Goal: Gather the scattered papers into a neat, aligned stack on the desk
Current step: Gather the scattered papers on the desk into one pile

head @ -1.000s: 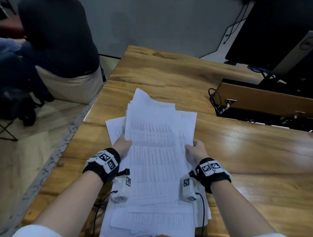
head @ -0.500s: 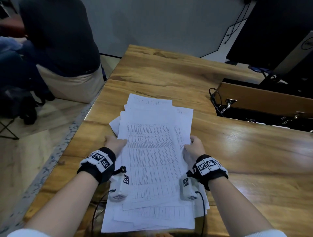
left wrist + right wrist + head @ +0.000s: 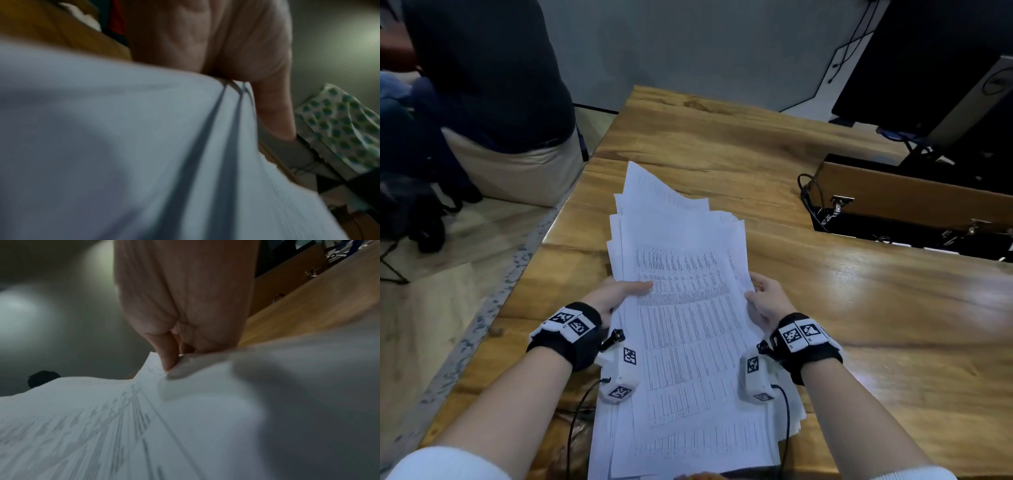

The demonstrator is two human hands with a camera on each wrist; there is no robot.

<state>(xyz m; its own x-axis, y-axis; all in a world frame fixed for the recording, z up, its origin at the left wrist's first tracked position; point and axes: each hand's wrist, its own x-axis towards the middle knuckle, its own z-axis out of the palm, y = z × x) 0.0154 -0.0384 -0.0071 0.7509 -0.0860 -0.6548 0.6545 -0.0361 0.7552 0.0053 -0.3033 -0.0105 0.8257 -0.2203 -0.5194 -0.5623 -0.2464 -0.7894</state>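
Observation:
A loose sheaf of white printed papers point(image 3: 681, 325) is held over the wooden desk point(image 3: 859, 308), its far end raised and its edges fanned out unevenly. My left hand point(image 3: 619, 291) grips the left edge, thumb lying on top of the top sheet. My right hand point(image 3: 767, 301) grips the right edge. The left wrist view shows that hand point(image 3: 257, 81) clamped on the papers point(image 3: 123, 146), blurred. In the right wrist view the thumb of my right hand point(image 3: 174, 344) pinches the papers point(image 3: 144, 418). The near end of the sheaf reaches the front edge of the desk.
An open recess point(image 3: 914, 219) with cables and a raised wooden flap lies in the desk at the right. A dark monitor point(image 3: 928, 68) stands behind it. A seated person point(image 3: 493, 85) is off the desk's left side. Bare wood stretches beyond the papers.
The sheaf lay flatter half a second ago; now its far end is lifted and tilted, with the sheets fanned more. Both hands keep hold of the side edges.

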